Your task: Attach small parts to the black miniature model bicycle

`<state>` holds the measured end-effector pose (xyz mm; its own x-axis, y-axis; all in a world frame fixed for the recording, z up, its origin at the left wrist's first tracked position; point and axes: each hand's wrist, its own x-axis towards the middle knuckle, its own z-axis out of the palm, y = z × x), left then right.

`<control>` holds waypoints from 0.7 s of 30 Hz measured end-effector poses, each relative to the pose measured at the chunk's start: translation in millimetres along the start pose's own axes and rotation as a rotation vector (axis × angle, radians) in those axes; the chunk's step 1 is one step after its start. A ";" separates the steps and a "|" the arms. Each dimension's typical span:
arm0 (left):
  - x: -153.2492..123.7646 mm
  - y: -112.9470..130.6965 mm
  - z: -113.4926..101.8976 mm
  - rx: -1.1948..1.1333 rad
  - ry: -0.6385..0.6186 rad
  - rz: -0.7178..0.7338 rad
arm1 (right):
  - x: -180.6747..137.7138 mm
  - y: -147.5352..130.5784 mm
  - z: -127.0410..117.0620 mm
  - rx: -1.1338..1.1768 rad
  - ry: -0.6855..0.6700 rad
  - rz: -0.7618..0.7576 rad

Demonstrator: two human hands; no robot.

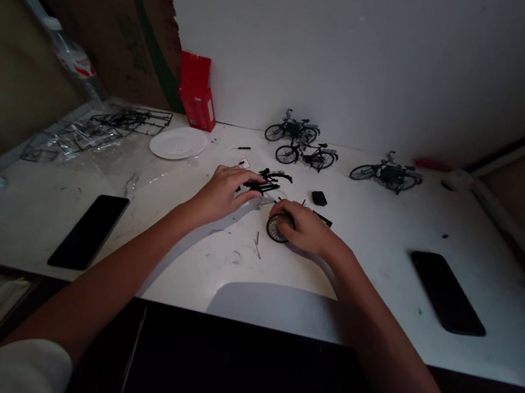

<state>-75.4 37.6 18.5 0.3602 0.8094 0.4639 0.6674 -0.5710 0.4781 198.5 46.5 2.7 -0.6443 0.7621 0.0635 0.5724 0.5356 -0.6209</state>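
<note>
White tabletop (188, 271) carries three model bicycles (306, 155) along its back. Near the middle, the left hand (229, 192) pinches a black bicycle frame (270, 184); nearer the front edge, the right hand (305, 226) has thumb and fingers closed on a spoked wheel (274, 228).

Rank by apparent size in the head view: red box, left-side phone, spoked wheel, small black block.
1. Left-side phone and red box: too alike to rank; the phone lies nearer the camera.
2. Spoked wheel, partly covered by the right hand.
3. Small black block.
</note>
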 end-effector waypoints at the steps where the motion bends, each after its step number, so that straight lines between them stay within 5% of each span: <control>1: 5.2 2.4 1.6 -0.012 -0.016 0.005 | -1.1 -1.5 1.7 -0.051 0.023 -0.016; 7: 14.8 9.5 7.2 0.004 -0.083 0.011 | -4.9 -9.7 -2.7 -0.260 0.150 -0.081; 13: 8.1 6.3 9.9 0.018 -0.113 0.008 | -1.7 -13.2 -13.5 -0.218 0.480 -0.234; 21: 2.0 15.3 13.0 0.019 -0.148 0.099 | 0.6 -11.8 -4.8 -0.233 0.513 -0.361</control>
<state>-56.0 32.2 17.1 0.5160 0.7616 0.3920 0.6354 -0.6473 0.4211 193.7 42.4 13.9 -0.5262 0.5660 0.6346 0.4981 0.8100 -0.3094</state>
